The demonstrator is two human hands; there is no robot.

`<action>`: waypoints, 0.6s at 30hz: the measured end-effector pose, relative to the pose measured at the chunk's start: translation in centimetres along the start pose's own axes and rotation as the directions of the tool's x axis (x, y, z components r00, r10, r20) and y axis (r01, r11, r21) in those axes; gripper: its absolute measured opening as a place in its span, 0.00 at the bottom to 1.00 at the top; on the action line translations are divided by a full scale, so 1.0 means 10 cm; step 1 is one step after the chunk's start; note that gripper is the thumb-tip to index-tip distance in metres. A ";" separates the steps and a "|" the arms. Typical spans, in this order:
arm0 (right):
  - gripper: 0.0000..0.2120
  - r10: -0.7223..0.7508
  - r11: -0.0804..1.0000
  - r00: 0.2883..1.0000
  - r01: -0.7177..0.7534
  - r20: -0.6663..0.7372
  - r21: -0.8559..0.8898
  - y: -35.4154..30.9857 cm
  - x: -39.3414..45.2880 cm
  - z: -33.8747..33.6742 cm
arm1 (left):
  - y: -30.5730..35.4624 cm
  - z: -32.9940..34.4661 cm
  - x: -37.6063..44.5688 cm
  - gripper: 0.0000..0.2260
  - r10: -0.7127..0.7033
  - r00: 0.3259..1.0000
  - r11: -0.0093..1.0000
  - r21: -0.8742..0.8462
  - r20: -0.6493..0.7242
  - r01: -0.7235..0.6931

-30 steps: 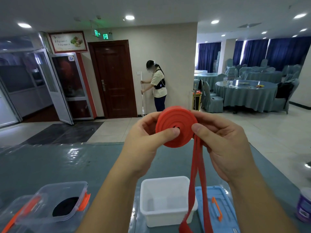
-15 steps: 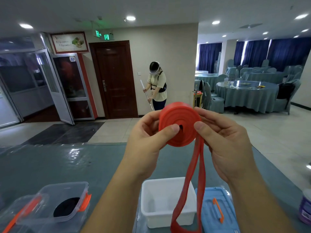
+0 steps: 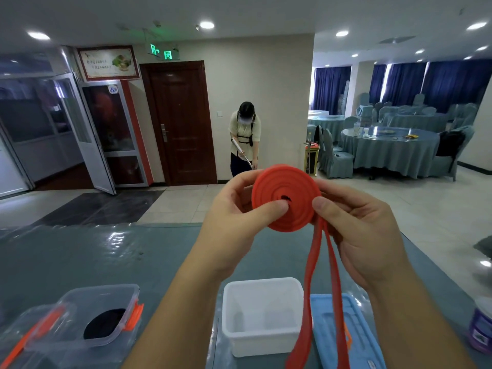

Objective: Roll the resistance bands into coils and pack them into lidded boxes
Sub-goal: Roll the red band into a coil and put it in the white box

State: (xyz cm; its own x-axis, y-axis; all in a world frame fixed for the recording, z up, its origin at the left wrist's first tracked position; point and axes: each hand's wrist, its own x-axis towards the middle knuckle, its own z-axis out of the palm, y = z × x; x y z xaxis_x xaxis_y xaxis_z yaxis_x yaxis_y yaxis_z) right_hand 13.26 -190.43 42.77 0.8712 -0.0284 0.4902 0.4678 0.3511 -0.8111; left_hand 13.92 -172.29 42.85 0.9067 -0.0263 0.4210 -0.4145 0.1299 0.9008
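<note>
Head view. Both hands raised above the counter [image 3: 80,257], holding a red band [image 3: 286,198] wound into a flat coil, face toward the camera. Left hand [image 3: 239,217] grips the coil's left side, thumb pressed on the face close to the centre hole, fingers curled behind the rim. Right hand [image 3: 364,233] grips the right side, thumb tip on the face just right of the hole, fingers wrapped behind. The unrolled tail of the band hangs as two strands from the coil's lower right edge, down past the right palm and out of the bottom of the frame.

On the counter below the hands: a white box [image 3: 262,315], open, nothing visible inside. Just right of it a blue lid [image 3: 359,339] lies flat, with an orange handle partly hidden behind the hanging strands. At lower left a clear box [image 3: 87,318] with orange clasps, lid on, holds a dark coil [image 3: 103,323]. At the far right edge, a purple tub [image 3: 480,326], partly cut off.

Counter surface is grey-green under a glossy clear cover.

Background: a person [image 3: 245,137] stands by a brown door [image 3: 181,121], bent forward, holding a long white pole. To the right, round tables [image 3: 391,150] with blue-grey cloths and covered chairs, dark blue curtains behind.
</note>
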 end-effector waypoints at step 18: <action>0.17 -0.016 1.000 0.999 0.016 -0.030 -0.007 -0.07 0.03 0.05 | 0.02 0.05 0.05 0.21 -0.053 0.999 0.982 -0.179 0.011 0.054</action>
State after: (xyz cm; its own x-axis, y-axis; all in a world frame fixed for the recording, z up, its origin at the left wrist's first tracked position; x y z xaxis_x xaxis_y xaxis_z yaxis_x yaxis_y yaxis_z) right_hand 13.06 -190.20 43.67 0.8677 -0.0618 0.4932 0.4825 0.3437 -0.8057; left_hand 14.23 -172.77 43.34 0.9263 -0.0444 0.3741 -0.3442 0.3035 0.8885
